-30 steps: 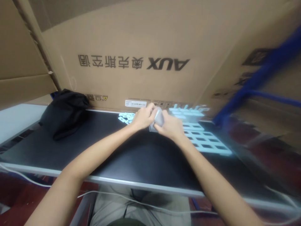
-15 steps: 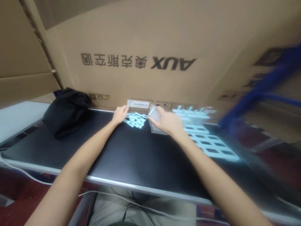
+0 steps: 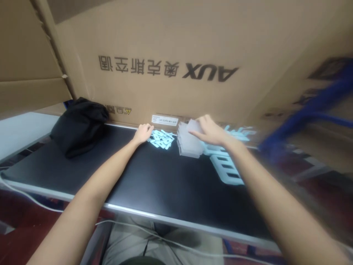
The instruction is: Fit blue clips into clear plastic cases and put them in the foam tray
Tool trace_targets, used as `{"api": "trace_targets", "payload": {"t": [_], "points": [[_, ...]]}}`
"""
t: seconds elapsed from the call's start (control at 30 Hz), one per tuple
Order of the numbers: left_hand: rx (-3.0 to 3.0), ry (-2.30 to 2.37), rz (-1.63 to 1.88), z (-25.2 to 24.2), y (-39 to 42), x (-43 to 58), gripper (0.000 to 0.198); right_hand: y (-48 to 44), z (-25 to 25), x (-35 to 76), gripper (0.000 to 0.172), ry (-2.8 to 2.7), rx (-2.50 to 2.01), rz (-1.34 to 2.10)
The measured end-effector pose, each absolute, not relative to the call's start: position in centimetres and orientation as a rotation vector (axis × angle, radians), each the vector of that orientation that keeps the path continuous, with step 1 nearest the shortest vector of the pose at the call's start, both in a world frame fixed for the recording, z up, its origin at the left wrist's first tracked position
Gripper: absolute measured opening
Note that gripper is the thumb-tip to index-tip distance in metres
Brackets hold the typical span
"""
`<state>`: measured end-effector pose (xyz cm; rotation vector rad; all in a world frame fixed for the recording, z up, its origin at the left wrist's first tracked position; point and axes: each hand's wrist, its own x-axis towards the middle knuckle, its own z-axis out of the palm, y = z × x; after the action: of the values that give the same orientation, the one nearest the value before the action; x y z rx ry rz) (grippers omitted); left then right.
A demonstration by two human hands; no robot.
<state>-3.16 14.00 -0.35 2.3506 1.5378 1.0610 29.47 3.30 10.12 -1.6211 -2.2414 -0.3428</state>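
My left hand (image 3: pixel 143 133) rests at the left edge of a heap of small light-blue plastic frames (image 3: pixel 162 140). Its fingers are curled together; what they hold, if anything, is hidden. My right hand (image 3: pixel 211 129) pinches a thin translucent rectangular piece (image 3: pixel 194 126) between thumb and fingers. That piece is tilted over a stack of similar translucent pieces (image 3: pixel 189 145) on the black tabletop (image 3: pixel 165 184). To the right, partly behind my right forearm, lie light-blue trays with rectangular openings (image 3: pixel 224 169).
A large cardboard box (image 3: pixel 154 33) with upside-down print stands behind the table. On the left sits a black cloth bundle (image 3: pixel 79 127). Blue metal framing (image 3: pixel 300 106) stands at the right. A white cable (image 3: pixel 154 237) runs below the table's front edge.
My right hand has moved right and slightly up, off the heap's right side, uncovering the translucent stack. My left hand stays by the heap. The camera view has shifted slightly.
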Motion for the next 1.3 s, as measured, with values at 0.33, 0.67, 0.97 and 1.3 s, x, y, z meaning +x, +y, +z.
{"api": "trace_targets", "payload": {"t": [0.33, 0.67, 0.97, 1.3], "points": [[2.622, 1.462, 0.954, 0.3, 12.0, -2.6, 0.036, 4.7, 5.7, 30.3, 0.05, -2.203, -1.448, -0.21], [2.732, 1.439, 0.9, -0.2, 12.5, -2.3, 0.039, -0.2, 6.0, 35.3, 0.049, -1.281, -1.711, -0.511], [2.781, 1.46, 0.891, 0.0, 12.3, -2.4, 0.04, 0.7, 1.1, 37.3, 0.061, -1.645, -2.224, 0.098], [2.77, 1.443, 0.997, 0.5, 11.7, -2.4, 0.034, 0.7, 1.6, 35.7, 0.08, -1.632, -2.377, -0.131]]}}
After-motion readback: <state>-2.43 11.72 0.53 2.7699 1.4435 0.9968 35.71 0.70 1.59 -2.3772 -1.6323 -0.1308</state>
